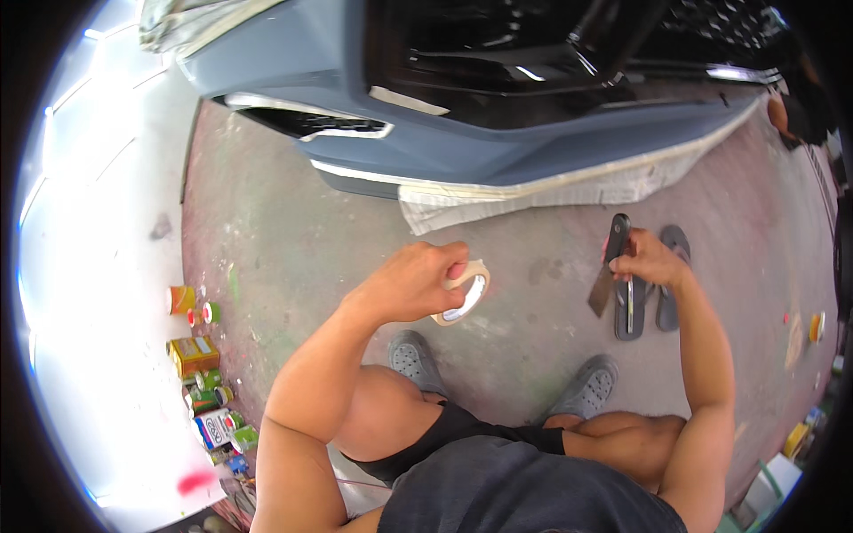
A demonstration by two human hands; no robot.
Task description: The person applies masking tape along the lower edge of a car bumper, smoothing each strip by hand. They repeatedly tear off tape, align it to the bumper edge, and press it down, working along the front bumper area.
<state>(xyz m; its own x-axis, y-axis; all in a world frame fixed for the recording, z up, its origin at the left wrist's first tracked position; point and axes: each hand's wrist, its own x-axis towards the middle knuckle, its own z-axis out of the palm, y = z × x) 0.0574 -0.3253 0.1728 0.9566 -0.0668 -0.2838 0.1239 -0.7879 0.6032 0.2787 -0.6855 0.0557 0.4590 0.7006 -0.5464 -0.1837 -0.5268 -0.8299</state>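
Note:
My left hand (426, 282) is closed around the edge of a roll of masking tape (478, 296), pale tan with a white inner core. It hangs over the floor in front of the car bumper. In my right hand (653, 259) is a broad-bladed knife (619, 233), its black handle pointing up and its blade slanting down. A pair of dark flip-flops (673, 311) lies on the floor behind that hand. The blue-grey bumper (498, 151) is ahead of both hands, with masking tape and paper sheeting (533, 200) along its lower edge.
Paint cans (180, 299) and tins, among them a yellow one (194, 355), line the white wall on the left. More containers (797, 440) stand at the lower right. Part of another person (782, 120) shows by the car's far right end. My feet in grey clogs (591, 389) are below.

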